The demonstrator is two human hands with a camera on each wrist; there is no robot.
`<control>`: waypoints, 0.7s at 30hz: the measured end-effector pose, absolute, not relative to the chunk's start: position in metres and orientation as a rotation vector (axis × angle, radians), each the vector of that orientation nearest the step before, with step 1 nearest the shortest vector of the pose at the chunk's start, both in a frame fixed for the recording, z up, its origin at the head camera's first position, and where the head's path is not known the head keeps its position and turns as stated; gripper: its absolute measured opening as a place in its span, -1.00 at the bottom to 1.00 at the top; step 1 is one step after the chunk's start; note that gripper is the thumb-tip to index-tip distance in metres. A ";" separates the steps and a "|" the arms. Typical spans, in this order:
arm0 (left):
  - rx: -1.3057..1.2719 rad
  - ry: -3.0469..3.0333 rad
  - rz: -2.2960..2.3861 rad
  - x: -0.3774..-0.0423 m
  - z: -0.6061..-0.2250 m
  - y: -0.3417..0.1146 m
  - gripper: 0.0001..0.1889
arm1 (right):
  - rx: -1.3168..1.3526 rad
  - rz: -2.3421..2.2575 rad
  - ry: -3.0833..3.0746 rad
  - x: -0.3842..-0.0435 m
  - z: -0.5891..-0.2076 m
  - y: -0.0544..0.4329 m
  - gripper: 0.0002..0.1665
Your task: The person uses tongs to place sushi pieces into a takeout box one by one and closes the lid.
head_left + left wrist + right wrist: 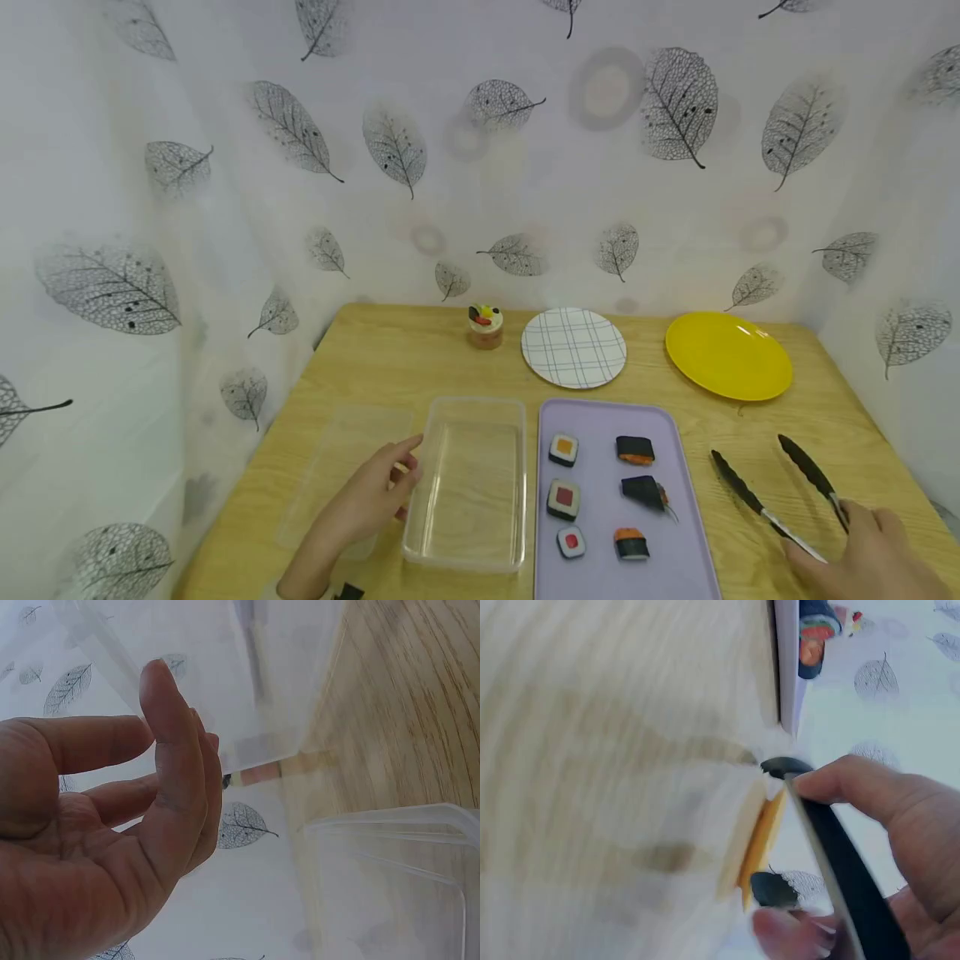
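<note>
My right hand (pixel 870 554) grips a pair of metal tongs (pixel 783 533) with black tips, their arms spread apart over the table right of the tray. In the right wrist view, the thumb and fingers (pixel 847 780) lie along the tongs' dark handle. Beside the left wall of a clear plastic box (pixel 468 483) is my left hand (pixel 371 492), its fingers loosely bent with nothing in them. A lilac tray (pixel 600 558) to the box's right bears several sushi pieces, among them a roll with a red centre (pixel 563 498) and a dark seaweed cone (pixel 643 493).
A clear lid (pixel 322 467) lies on the wooden table, partly behind the left forearm. Along the back stand a small cake cup (pixel 486 329), a white checked plate (pixel 573 348) and a yellow plate (pixel 727 357). A leaf-print curtain (pixel 510 192) hangs behind the table.
</note>
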State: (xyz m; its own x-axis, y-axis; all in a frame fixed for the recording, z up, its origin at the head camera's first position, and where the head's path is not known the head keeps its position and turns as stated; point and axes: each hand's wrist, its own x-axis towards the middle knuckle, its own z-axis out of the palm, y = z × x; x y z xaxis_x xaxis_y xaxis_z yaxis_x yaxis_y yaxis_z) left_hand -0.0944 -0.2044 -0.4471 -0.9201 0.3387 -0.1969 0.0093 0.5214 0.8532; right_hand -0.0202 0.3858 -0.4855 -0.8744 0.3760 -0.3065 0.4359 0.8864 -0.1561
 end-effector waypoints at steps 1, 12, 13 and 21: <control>0.291 2.429 1.355 -0.094 -0.447 -0.205 -0.41 | 0.592 -0.330 2.839 -0.020 -0.483 0.386 0.44; 0.298 2.461 1.321 -0.093 -0.450 -0.203 -0.46 | -0.050 -0.568 3.339 -0.033 -0.458 0.371 -0.06; 0.301 2.466 1.319 -0.093 -0.449 -0.203 -0.46 | -0.137 -0.569 3.341 -0.036 -0.456 0.370 -0.09; 0.310 2.481 1.317 -0.094 -0.449 -0.201 -0.47 | -0.612 -0.557 3.289 -0.059 -0.455 0.374 -0.21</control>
State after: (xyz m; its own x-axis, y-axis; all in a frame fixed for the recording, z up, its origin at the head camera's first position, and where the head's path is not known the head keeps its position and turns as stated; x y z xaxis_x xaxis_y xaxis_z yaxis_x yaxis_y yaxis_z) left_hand -0.0940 -0.2014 -0.4488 -0.9272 0.3324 -0.1728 0.0431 0.5528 0.8322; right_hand -0.0587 0.3736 -0.4548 -0.9046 -0.3040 0.2987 -0.3854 0.8826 -0.2690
